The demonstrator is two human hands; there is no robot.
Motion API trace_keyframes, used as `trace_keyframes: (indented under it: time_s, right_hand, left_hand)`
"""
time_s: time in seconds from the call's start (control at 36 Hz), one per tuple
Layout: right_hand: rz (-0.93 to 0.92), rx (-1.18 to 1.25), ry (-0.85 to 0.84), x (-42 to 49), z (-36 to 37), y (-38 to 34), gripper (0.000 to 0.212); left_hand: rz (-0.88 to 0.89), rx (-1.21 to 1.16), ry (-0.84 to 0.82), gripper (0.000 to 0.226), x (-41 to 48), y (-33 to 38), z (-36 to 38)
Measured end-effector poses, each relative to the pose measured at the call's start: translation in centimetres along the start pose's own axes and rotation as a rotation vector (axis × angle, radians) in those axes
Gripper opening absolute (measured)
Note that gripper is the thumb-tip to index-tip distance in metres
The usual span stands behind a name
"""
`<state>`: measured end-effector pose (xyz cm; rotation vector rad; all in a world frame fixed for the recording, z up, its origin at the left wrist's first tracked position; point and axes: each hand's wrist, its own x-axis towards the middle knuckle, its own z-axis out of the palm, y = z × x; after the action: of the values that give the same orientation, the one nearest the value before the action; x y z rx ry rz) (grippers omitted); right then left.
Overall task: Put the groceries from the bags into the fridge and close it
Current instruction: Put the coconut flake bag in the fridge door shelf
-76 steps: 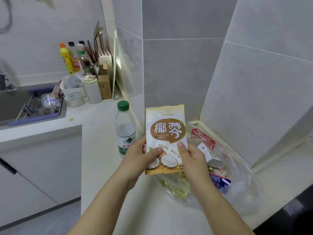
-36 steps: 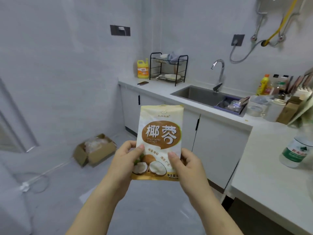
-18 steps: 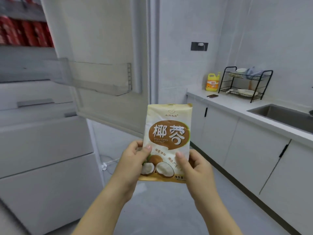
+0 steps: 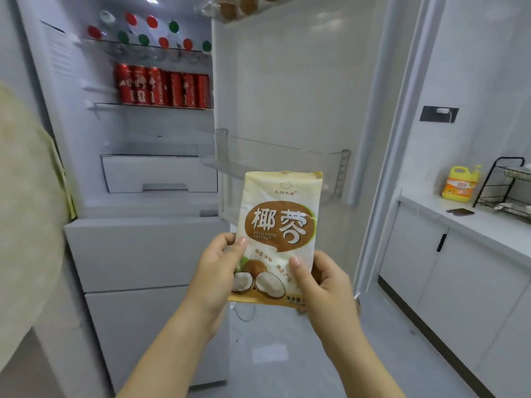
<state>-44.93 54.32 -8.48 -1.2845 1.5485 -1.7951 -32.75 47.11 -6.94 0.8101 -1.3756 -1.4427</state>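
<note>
Left hand point(image 4: 218, 271) and right hand point(image 4: 324, 285) both pinched the lower part of the packet of desiccated coconut point(image 4: 280, 225), thumbs on the printed front, fingers curled behind; packet upright, print to camera, held in the air in front of the fridge point(image 4: 138, 205), touching nothing else. Grip same as two seconds earlier; the setting had changed: then the packet was over the bag on the tabletop, beside a water bottle; since then the view had swung past the sink; now it faced the open fridge. Judged: carry done, placing next; fridge door point(image 4: 301, 81) already stood wide, so neither hand needed freeing to open it; closing not yet due, the bag likely still holding more.

Edges: the clear door bin point(image 4: 281, 165) sat just behind the packet's top edge, its left corner jutting toward the compartment opening; closed lower drawer fronts point(image 4: 143, 254) lay below and left of the hands. Inside: capped bottles point(image 4: 149, 35) on the top shelf; red cans point(image 4: 163, 89) filled the next; under them a glass shelf point(image 4: 155, 127), then a white drawer point(image 4: 158, 173); that shelf and the door bin looked the roomiest targets, the straight path forward open. A blurred pale shape point(image 4: 26, 225) crowded the left edge; could not tell what. Right, well apart: the tabletop point(image 4: 474, 222) with a yellow detergent bottle point(image 4: 459, 183) and a black dish rack point(image 4: 505, 182).
</note>
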Motion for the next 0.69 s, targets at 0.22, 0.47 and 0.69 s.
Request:
trace_keyframes:
  time_s: [0.22, 0.47, 0.69]
  right_hand:
    - [-0.076, 0.038, -0.088, 8.0, 3.8, -0.4, 0.012]
    - [-0.185, -0.004, -0.098, 16.3, 8.7, -2.6, 0.012]
    - [-0.180, -0.090, 0.040, 22.0, 14.5, -2.8, 0.010]
  left_hand:
    - [0.096, -0.007, 0.121, 0.015, 6.9, 2.4, -1.6]
    - [0.224, -0.038, 0.111, 0.016, 16.3, 5.8, -4.5]
    - [0.272, -0.029, -0.052, 0.016, 25.4, 7.6, -8.5]
